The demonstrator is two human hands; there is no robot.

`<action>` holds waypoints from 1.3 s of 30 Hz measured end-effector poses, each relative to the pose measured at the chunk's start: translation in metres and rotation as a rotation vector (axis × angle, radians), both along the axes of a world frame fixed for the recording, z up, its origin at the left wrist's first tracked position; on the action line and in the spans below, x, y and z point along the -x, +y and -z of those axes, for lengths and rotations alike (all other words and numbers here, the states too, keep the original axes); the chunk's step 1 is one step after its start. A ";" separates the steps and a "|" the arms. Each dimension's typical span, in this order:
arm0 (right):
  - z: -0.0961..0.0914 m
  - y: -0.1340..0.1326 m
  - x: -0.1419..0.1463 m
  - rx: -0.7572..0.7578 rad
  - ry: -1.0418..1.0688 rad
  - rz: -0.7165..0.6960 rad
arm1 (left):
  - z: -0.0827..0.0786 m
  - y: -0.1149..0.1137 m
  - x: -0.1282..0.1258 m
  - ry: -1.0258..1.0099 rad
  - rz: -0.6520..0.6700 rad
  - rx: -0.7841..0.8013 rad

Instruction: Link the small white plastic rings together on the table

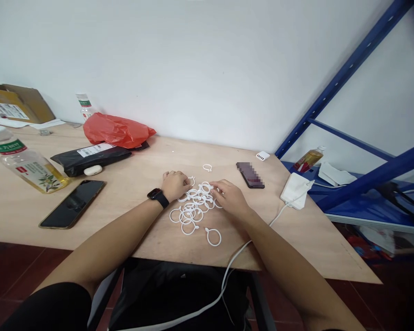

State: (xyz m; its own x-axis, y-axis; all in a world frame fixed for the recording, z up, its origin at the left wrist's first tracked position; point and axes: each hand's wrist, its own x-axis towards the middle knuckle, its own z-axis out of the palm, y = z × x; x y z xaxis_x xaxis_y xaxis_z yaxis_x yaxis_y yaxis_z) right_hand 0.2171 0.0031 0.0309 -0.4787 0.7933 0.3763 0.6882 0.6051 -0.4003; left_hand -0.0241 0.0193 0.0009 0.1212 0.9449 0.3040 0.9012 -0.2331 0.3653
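Note:
A heap of several white plastic rings (193,209) lies on the wooden table (131,197) in front of me. My left hand (174,185), with a black watch on its wrist, rests at the heap's left edge with fingers curled in; a ring pokes out by its fingertips. My right hand (230,196) lies on the heap's right side, fingers bent down onto the rings. One ring (213,236) sits apart near the table's front edge, another (207,168) lies alone farther back.
A dark phone (73,203) and a lying bottle (25,164) are at the left, with a black parcel (89,158), white earbud case (93,170) and red bag (116,130). Another phone (250,174) and a white charger (295,190) with cable lie right. Blue shelving (352,73) stands right.

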 end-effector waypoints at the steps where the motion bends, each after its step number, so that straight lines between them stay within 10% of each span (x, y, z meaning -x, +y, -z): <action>1: 0.000 0.000 0.000 -0.004 -0.010 0.009 | -0.001 -0.001 0.000 0.000 0.001 0.005; 7: 0.000 0.001 -0.001 0.003 0.039 0.078 | -0.009 -0.004 -0.005 -0.131 0.050 -0.048; 17: 0.006 0.003 -0.002 0.118 0.416 -0.003 | -0.025 -0.026 -0.021 -0.175 0.609 -0.236; 39: 0.009 0.021 -0.005 0.272 0.608 0.063 | -0.024 -0.027 -0.020 -0.105 0.634 -0.125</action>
State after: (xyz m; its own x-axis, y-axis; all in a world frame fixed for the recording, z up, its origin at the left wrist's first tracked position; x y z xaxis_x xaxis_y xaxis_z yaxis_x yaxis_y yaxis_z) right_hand 0.2217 0.0242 0.0223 -0.1942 0.9177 0.3465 0.3230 0.3934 -0.8608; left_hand -0.0044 -0.0079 0.0245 0.6070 0.6570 0.4471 0.5365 -0.7538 0.3795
